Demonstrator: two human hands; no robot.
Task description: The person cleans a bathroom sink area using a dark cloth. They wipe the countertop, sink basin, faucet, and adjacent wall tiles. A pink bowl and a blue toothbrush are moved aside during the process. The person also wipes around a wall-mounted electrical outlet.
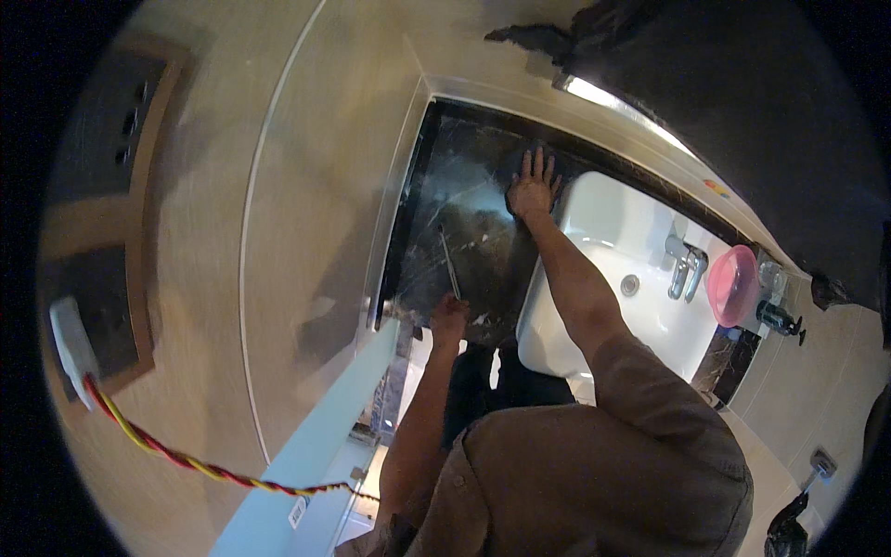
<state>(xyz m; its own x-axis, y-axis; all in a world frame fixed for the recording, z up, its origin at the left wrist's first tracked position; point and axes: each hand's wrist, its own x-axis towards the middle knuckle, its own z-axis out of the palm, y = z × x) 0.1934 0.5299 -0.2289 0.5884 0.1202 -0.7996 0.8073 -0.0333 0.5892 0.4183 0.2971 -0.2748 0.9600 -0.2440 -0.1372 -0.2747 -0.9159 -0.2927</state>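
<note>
My left hand (451, 317) is at the front edge of a dark, polished stone countertop (487, 268), closed around the near end of a thin metal tool (449, 261). Its slender shaft, like a screwdriver's, points away from me over the stone; the handle is hidden in my fingers. Farther back, my right hand (534, 191) presses palm down on the counter with its fingers spread, holding nothing. That hand is just left of a white ceramic washbasin (592, 184), and my right forearm crosses over the basin's left side. Small pale scraps (480, 319) lie on the stone.
A chrome faucet (686, 268) stands at the basin, beside a pink plastic bowl (732, 285) and a dark pump bottle (778, 317). At left, a twisted red-and-yellow cable (188, 459) hangs before the tiled wall (313, 174). A pale panel edge (313, 445) rises near my left arm.
</note>
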